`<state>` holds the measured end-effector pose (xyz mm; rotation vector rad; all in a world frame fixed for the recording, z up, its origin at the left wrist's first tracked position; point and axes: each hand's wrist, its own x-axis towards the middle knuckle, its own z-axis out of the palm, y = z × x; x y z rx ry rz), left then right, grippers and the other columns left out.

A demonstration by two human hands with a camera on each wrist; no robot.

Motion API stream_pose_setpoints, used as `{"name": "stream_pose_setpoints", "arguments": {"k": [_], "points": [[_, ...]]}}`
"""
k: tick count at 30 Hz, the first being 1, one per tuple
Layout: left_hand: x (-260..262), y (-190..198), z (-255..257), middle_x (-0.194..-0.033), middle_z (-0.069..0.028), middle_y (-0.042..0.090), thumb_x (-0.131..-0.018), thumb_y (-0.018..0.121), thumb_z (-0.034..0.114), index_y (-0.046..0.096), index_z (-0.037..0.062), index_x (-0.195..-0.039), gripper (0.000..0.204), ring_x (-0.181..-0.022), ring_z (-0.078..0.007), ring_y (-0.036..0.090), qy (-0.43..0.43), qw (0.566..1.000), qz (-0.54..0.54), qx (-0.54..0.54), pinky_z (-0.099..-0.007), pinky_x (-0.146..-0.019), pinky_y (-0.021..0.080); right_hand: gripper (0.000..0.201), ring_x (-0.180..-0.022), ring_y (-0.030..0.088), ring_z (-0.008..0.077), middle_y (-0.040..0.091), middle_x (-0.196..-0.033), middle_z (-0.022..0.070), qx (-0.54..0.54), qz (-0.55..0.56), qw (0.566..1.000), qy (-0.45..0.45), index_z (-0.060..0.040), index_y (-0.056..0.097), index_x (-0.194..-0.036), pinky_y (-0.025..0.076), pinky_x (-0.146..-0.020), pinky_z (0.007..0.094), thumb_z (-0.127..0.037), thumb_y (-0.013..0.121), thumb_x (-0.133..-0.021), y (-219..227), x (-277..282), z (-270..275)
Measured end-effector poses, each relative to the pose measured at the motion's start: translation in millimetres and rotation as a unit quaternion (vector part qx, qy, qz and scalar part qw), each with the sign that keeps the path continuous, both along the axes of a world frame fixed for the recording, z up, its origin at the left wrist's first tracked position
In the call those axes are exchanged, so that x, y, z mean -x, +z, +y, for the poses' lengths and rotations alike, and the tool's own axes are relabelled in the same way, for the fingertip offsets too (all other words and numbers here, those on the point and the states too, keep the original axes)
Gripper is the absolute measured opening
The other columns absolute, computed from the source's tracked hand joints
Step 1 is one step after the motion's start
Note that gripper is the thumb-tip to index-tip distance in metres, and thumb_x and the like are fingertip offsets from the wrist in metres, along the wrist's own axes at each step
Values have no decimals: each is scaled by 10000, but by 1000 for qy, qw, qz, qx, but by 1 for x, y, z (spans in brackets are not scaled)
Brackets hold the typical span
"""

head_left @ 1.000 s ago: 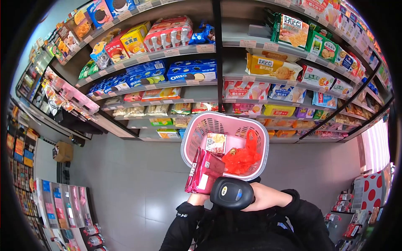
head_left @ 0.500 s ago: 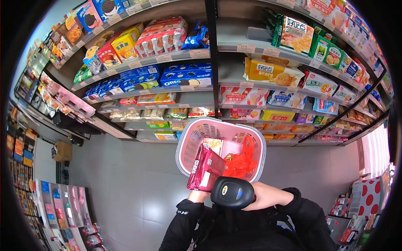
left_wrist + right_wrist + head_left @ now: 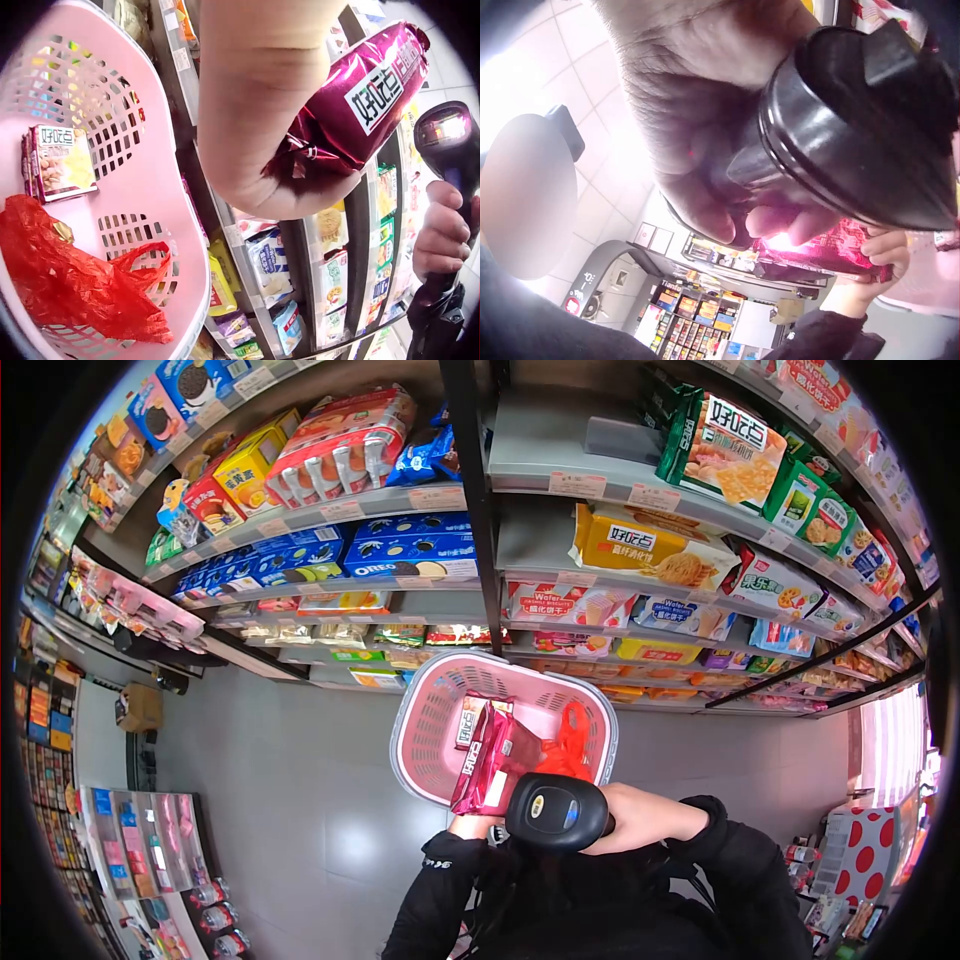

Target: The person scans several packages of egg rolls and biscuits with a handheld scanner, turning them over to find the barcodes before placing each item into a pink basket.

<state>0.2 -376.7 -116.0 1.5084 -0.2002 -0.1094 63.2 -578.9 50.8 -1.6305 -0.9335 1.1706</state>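
The left hand (image 3: pixel 262 112) grips a shiny magenta snack packet (image 3: pixel 367 97) by one end; in the head view the packet (image 3: pixel 492 765) stands over the near left edge of a pink basket (image 3: pixel 405 760). A black handheld scanner (image 3: pixel 556 812) is in the right hand (image 3: pixel 640 818), just right of the packet. The right wrist view shows the right fingers (image 3: pixel 791 221) curled round the scanner's handle, with reddish light on the packet (image 3: pixel 825 251). Inside the basket lie a boxy snack pack (image 3: pixel 64 161) and a red plastic bag (image 3: pixel 82 277).
Shelves of packaged biscuits (image 3: pixel 650 550) stand ahead, past the basket, with blue Oreo boxes (image 3: pixel 410 557) at left. Grey floor (image 3: pixel 300 780) lies around the basket. A low display rack (image 3: pixel 140 840) is at lower left, and a cardboard box (image 3: pixel 140 707) behind it.
The basket and the held packet have shifted slightly left and the basket lower in the head view, while the shelves look nearer. Both hands keep their holds.
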Motion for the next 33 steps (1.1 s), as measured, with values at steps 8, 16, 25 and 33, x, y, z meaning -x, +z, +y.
{"name": "stream_pose_setpoints", "arguments": {"k": [8,16,25,33], "points": [[-8,-15,-4,-1185,-123,482,-848,443,125,423,13,-1177,348,-1045,-219,493,-1,999,-28,-44,-342,-861,412,406,-896,568,264,581,-964,156,20,14,1000,14,4,475,-1052,424,-816,334,-162,621,-711,1,-24,-4],[-6,-24,0,-1190,-121,479,-845,445,106,426,12,-1175,344,-1049,-219,491,11,993,-59,-100,-345,-866,408,416,-910,565,279,580,-970,161,42,1,998,37,2,473,-1059,422,-822,343,-171,620,-711,1,-30,6],[41,-35,17,-1195,-118,476,-840,446,85,429,10,-1172,341,-1054,-219,488,38,980,-91,-171,-348,-871,403,431,-923,560,274,578,-987,156,80,0,995,56,-3,476,-1069,414,-835,340,-191,627,-711,-4,-26,21],[60,-31,23,-1152,-122,498,-758,569,120,455,21,-1153,422,-1050,-249,483,113,981,-53,-148,-365,-879,385,472,-952,552,228,580,-1009,136,81,16,997,5,-1,476,-1090,399,-858,310,-186,665,-700,-6,-12,27]]}}
